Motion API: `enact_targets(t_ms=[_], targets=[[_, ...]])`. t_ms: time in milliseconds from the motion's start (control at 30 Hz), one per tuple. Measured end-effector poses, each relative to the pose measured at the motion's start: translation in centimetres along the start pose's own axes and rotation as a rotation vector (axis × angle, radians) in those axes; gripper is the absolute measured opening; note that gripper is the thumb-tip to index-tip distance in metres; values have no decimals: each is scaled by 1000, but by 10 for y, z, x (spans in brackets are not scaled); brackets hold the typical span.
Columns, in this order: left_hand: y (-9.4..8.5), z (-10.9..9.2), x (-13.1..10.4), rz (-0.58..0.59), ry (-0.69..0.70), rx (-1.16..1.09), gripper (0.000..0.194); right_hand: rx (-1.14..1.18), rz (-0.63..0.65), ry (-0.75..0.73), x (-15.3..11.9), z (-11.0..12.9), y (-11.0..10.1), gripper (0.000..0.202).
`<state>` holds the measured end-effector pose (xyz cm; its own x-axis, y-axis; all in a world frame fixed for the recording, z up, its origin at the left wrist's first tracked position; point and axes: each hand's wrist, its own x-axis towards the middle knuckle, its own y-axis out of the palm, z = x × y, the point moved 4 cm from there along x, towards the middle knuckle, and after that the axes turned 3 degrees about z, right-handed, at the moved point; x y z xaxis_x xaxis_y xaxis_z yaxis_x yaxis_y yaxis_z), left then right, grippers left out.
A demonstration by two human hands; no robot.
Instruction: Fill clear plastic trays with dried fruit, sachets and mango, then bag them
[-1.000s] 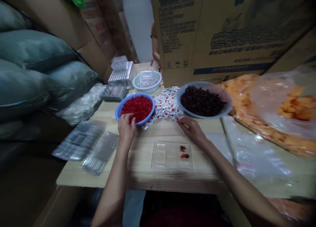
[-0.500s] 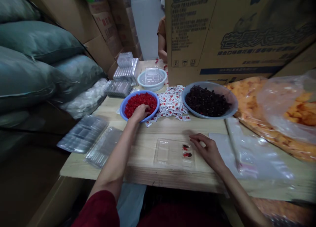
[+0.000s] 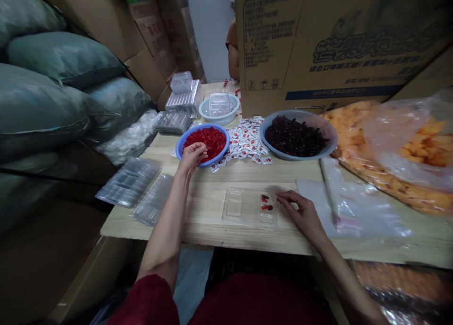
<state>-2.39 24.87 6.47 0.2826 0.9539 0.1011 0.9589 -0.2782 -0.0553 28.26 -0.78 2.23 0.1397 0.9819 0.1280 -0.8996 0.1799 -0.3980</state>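
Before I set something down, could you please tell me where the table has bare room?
The table is bare between the packets and the tray, and between the tray and the left forearm. It is crowded where packets lie between red pieces and dark pieces, and at right, under plastic bags.

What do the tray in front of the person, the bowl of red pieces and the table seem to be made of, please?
The tray looks like thin, glossy clear plastic: the table shows through it.
The bowl of red pieces is probably smooth plastic, judging by its even blue colour and soft sheen.
The table looks like pale, matt wood, with visible grain, though possibly veneered.
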Motion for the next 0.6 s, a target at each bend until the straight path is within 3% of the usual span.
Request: enact_targets(t_ms=[67,133,233,300,400,500,600], targets=[[29,-8,-34,65,-39,-41,28,21,-16,10,-5,2,-1,22],[70,-9,-78,209,-89,-52,30,34,-34,18,-11,5,-2,21],[134,3,-148,531,-174,-30,25,68,29,0,-23,13,4,22],[161,15,-179,600,-163,37,22,100,129,-23,-32,16,13,27],[178,29,-195,599,-21,246,18,87,201,-44,-45,12,28,28],[181,32,-196,581,158,450,18,-41,176,-82,-52,4,35,26],[179,30,-199,539,228,556,23,-160,151,-134,-55,0,39,27]])
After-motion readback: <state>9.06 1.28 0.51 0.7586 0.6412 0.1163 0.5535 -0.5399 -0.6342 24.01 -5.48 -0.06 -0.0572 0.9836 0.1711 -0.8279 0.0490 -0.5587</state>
